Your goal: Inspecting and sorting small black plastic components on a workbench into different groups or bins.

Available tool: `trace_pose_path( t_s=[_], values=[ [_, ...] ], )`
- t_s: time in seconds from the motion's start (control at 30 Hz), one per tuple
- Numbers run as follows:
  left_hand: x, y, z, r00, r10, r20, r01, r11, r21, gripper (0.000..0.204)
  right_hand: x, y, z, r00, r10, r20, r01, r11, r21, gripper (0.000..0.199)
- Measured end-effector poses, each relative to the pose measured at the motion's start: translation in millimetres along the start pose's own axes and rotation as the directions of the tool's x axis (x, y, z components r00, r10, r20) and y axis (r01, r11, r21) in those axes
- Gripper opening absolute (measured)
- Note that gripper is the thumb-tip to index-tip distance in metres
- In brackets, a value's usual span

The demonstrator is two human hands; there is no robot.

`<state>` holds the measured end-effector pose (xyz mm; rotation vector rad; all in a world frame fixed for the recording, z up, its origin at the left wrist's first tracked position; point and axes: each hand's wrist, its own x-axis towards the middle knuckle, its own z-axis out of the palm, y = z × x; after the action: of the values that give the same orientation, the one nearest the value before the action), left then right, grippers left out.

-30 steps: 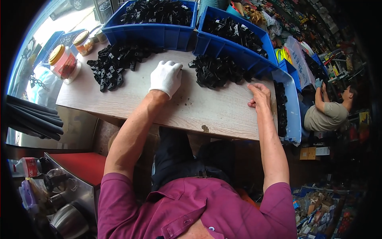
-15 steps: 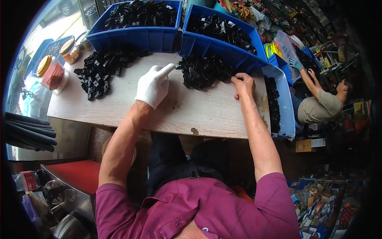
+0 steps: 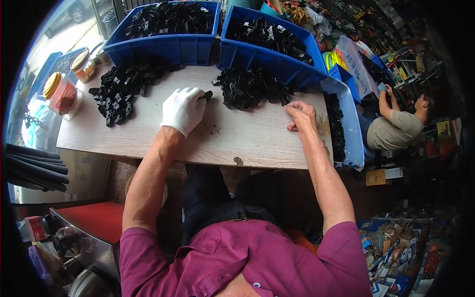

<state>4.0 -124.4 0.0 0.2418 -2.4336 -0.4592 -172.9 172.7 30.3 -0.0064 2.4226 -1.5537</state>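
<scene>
My left hand (image 3: pixel 183 110), in a white knit glove, is closed on a small black plastic part (image 3: pixel 208 94) that sticks out past its fingertips. It is just left of a heap of similar black parts (image 3: pixel 245 88) on the table. My bare right hand (image 3: pixel 301 117) is at the heap's right end, thumb and fingers pinched together. A black part (image 3: pixel 285 100) shows at its fingertips, apparently gripped at its end. A second heap of black parts (image 3: pixel 116 91) lies farther left. The exact shape of the parts is too small to tell.
Two blue bins (image 3: pixel 163 49) (image 3: pixel 269 64) full of black parts line the table's far edge. A paler blue bin (image 3: pixel 353 133) stands at the right edge. Lidded jars (image 3: pixel 60 94) are at the left. Beyond the right side, another person (image 3: pixel 396 128) works among stacked goods.
My left hand has drawn back from the heap to the left, now with a black part in it. My right hand has shifted slightly toward me. The other person's arms have moved.
</scene>
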Motion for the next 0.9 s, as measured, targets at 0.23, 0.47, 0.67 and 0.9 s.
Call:
trace_pose_path(
  t_s=[0.23, 0.47, 0.67, 0.9],
  values=[
    [2, 6, 2, 0.993, 0.102, 0.06, -0.107, 0.991, 0.078, 0.022, -13, 3, 1, 0.995, -0.03, -0.1, 0.039, 0.995, 0.087, 0.033],
    [0, 2, 4, 0.993, 0.114, 0.036, -0.116, 0.993, 0.039, 0.017, -4, 0, 3, 0.999, -0.006, -0.034, 0.005, 0.999, -0.037, 0.042],
    [-9, 14, 1, 0.998, -0.011, -0.068, -0.01, 0.951, -0.308, 0.023, -40, -5, -9, 0.992, 0.068, 0.107, -0.064, 0.997, -0.034, 0.041],
    [-21, 81, 22, 0.981, 0.196, -0.016, -0.186, 0.896, -0.402, 0.023, -78, -8, 14, 0.92, 0.023, 0.392, 0.003, 0.998, -0.066, 0.033]
  ],
)
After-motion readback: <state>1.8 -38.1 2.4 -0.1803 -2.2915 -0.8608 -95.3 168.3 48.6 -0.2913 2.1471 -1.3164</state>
